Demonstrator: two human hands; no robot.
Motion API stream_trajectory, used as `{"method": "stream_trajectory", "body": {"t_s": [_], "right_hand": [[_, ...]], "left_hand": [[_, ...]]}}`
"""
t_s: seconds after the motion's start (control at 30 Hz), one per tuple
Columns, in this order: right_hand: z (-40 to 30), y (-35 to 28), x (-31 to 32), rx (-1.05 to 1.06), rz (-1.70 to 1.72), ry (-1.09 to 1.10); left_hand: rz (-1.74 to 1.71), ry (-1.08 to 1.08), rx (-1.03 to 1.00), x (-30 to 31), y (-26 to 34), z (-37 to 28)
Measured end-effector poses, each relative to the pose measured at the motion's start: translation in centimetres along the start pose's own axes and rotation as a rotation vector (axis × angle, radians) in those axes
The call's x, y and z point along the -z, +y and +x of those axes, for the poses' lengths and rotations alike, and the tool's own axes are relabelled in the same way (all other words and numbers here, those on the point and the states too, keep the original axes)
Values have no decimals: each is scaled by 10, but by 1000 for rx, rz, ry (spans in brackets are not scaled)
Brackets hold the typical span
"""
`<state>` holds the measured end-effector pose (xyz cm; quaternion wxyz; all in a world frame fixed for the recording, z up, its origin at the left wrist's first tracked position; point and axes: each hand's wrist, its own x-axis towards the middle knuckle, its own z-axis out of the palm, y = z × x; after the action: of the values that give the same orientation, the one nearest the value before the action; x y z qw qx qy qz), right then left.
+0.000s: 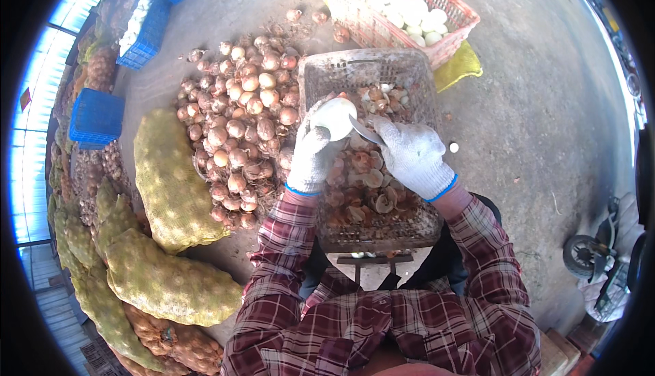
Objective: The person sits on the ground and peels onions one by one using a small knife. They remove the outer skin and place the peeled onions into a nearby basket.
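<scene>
My left hand [309, 156], in a white knit glove, holds a peeled white onion [335, 119] over a dirty plastic crate [378, 240]. In my right hand [412, 153], also gloved, is a knife [364, 130] with its curved blade pointing up and left, its tip at the onion's right side. The knife's handle is hidden in my fingers. Below both hands, onion skins and trimmings [381, 192] lie in the crate. A pile of unpeeled brown onions [245, 120] spreads over the floor left of the crate.
Beyond the crate stands a red plastic basket [455, 43] of peeled onions [412, 10], beside a yellow mesh sack [458, 66]. Full mesh sacks [171, 181] and blue crates [96, 115] line the left. A wheel [581, 256] shows at the right.
</scene>
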<state>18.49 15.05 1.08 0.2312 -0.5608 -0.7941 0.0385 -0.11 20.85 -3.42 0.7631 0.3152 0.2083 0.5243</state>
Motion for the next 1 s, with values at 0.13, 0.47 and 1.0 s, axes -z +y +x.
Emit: {"method": "stream_trajectory", "body": {"t_s": [0.13,0.47,1.0], "right_hand": [[8,-4,-2,-20,3,33],[6,14,-13,-284,528,157],[5,4,-22,-287,175,-61]], "left_hand": [[91,11,12,1,8,-6],[96,-27,38,6,0,-1],[30,-31,84,1,2,-13]]}}
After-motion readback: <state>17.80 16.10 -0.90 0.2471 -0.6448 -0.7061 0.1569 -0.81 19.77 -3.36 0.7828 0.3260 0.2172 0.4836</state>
